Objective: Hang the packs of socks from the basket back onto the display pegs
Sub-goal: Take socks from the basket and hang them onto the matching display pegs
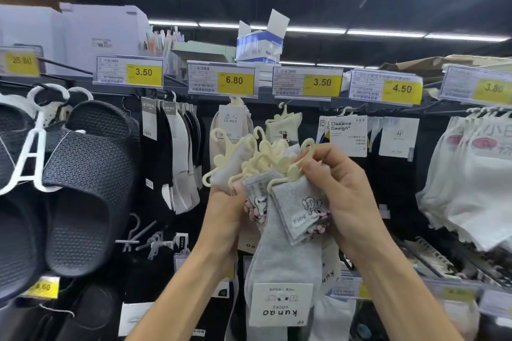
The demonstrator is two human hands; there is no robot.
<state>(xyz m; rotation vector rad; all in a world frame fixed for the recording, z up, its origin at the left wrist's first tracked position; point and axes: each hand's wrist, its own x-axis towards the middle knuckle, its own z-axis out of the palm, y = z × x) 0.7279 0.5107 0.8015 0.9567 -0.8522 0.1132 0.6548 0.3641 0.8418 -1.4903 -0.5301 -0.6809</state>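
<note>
left hand (225,212): grips sock packs (285,255) | right hand (343,188): apparently pinches cream hanger (293,172)

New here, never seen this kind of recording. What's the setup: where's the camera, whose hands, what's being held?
No robot here: a person works with bare hands, and the single picture comes from a camera worn on their head, looking forward at a shop display. The left hand grips a bundle of sock packs, grey socks on cream hangers. The right hand pinches the hanger of the front pack. Behind them, other socks hang on pegs under yellow price tags, dark slippers hang at the left and white garments at the right. The basket is not in view.
</note>
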